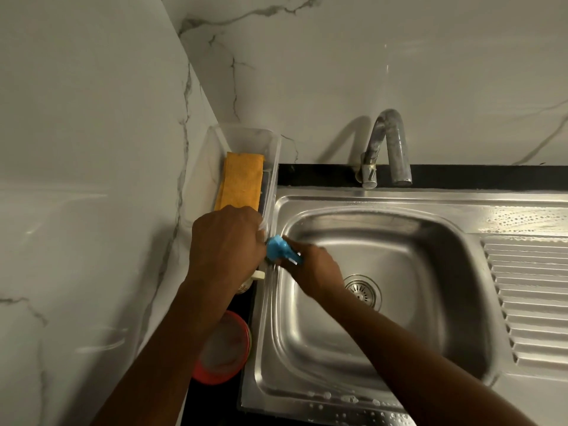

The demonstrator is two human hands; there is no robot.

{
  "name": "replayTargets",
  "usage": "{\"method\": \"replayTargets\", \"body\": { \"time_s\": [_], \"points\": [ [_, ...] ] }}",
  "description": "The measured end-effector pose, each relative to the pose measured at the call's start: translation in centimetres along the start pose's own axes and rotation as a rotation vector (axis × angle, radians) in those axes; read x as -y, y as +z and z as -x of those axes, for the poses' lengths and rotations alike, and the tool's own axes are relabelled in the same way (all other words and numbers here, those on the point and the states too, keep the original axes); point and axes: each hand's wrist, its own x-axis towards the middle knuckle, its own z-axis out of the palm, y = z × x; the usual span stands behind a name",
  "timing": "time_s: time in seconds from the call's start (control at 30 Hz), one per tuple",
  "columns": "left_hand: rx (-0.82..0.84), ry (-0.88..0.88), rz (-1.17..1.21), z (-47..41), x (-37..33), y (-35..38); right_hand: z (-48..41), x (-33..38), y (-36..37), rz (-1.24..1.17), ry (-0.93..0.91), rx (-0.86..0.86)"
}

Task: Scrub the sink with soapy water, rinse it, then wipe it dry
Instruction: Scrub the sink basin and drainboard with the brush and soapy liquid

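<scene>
Gripping a blue scrubber (278,249), the right hand's (313,267) fingers curl; the left hand's (226,241) are hidden.

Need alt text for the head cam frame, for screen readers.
A person's right hand holds a blue scrubber at the left rim of a steel sink, while the left hand rests on a clear tray holding an orange cloth. No water runs from the tap; soap bubbles dot the sink's rim.
</scene>
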Motion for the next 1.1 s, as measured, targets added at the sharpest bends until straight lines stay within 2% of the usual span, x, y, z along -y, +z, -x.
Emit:
{"method": "replayTargets", "body": {
  "time_s": [0.13,0.27,0.37,0.57,0.67,0.8,0.93,1.1],
  "points": [
    [-0.012,0.034,0.036,0.3,0.2,0.2,-6.9,1.2,-2.5,0.076,0.019,-0.097],
    [-0.027,0.038,0.083,0.0,0.5,0.4,-10.0,2.3,-3.8,0.200,0.051,-0.105],
    [-0.085,0.048,0.067,0.0,0.5,1.0,-7.2,1.6,-2.5,0.091,0.032,-0.085],
    [0.014,-0.001,-0.001,-1.0,0.3,1.5,1.7,-0.8,-0.3,-0.035,0.023,0.020],
    [-0.065,-0.003,0.065,-1.0,0.4,2.0,4.0,-1.3,0.0,-0.010,-0.003,0.081],
    [-0.064,0.008,0.094,-1.3,0.2,2.5,1.8,-1.1,-0.8,0.064,-0.021,0.046],
    [-0.006,0.007,0.092,-1.6,0.3,3.0,-1.4,0.8,-2.5,-0.029,0.025,-0.006],
    [0.003,-0.009,0.118,-1.9,1.1,4.0,1.7,0.1,-1.2,-0.071,0.033,0.045]
  ]
}}
